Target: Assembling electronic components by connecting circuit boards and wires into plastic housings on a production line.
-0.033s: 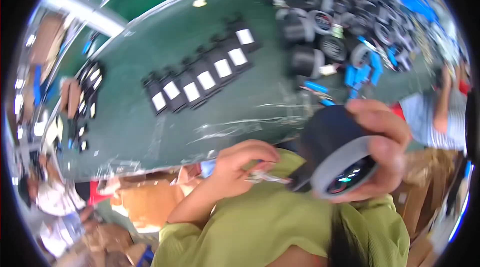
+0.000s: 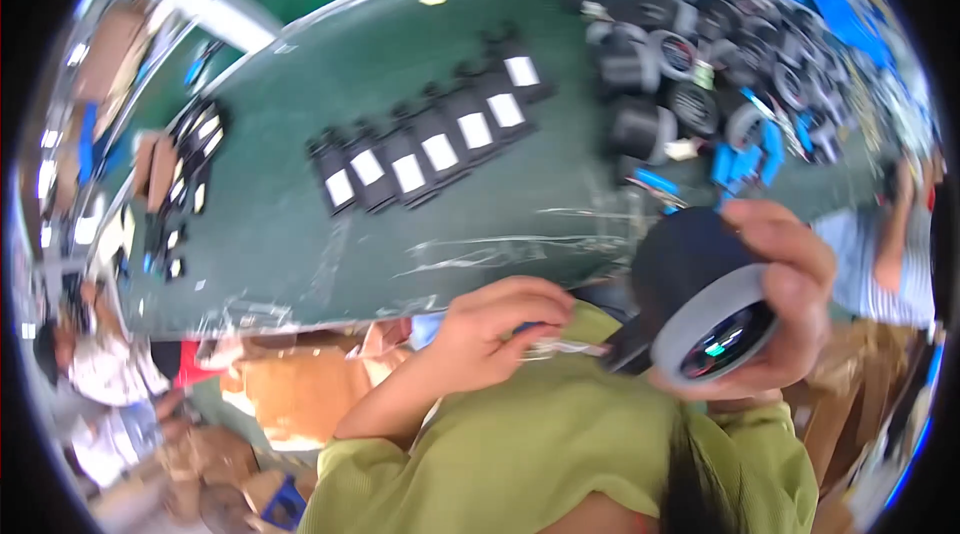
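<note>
My right hand is wrapped round a black cylindrical device with a grey rim, which is tilted so that its dark glossy round face shows. A short black stem juts from its side toward my left hand. My left hand is closed, pinching thin pale wires that run to the stem. A small blue bit shows at its fingers; what it belongs to is hidden. Both hands are held in front of my green shirt, at the near edge of the table.
On the green table lies a slanted row of several black parts with white labels. A heap of similar black-and-grey devices fills the back right, with blue cylinders in front. Cardboard boxes stand below left. Other people are at both sides.
The whole scene has shifted rightward in the picture, with the table's things also slightly higher. Both hands keep their holds on the device and the wires.
</note>
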`<control>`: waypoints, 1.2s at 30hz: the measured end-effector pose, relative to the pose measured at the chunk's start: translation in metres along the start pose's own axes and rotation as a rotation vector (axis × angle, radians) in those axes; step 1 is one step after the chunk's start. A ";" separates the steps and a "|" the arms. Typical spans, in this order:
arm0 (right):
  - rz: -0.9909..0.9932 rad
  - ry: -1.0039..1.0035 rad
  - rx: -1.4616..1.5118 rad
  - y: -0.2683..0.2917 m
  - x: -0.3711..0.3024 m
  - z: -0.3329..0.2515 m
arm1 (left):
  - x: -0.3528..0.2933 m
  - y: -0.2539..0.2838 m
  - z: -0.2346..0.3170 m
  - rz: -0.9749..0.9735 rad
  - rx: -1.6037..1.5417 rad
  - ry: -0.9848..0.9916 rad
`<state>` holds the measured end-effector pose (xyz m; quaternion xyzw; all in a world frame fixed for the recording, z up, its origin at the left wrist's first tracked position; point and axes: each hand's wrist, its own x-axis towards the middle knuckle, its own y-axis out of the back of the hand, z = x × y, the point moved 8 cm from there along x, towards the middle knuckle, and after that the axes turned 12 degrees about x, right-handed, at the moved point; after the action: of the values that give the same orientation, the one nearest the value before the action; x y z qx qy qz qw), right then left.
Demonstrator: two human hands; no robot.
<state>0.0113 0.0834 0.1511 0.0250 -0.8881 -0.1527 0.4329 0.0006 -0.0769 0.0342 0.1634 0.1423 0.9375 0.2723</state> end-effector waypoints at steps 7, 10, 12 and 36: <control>-0.370 0.019 -0.044 -0.069 0.043 0.040 | -0.047 0.088 -0.014 0.208 0.572 0.255; -0.367 -0.015 0.135 -0.125 0.078 0.066 | -0.068 0.166 -0.040 0.639 0.644 0.514; -0.367 0.022 0.097 -0.156 0.096 0.078 | -0.054 0.198 -0.058 0.613 0.633 0.650; -0.463 -0.428 0.221 -0.209 0.209 0.275 | 0.093 0.270 -0.071 0.382 1.354 0.540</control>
<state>-0.3505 -0.0837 0.0898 0.2403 -0.9408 -0.1514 0.1852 -0.2261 -0.2571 0.0872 0.0815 0.7185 0.6835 -0.0992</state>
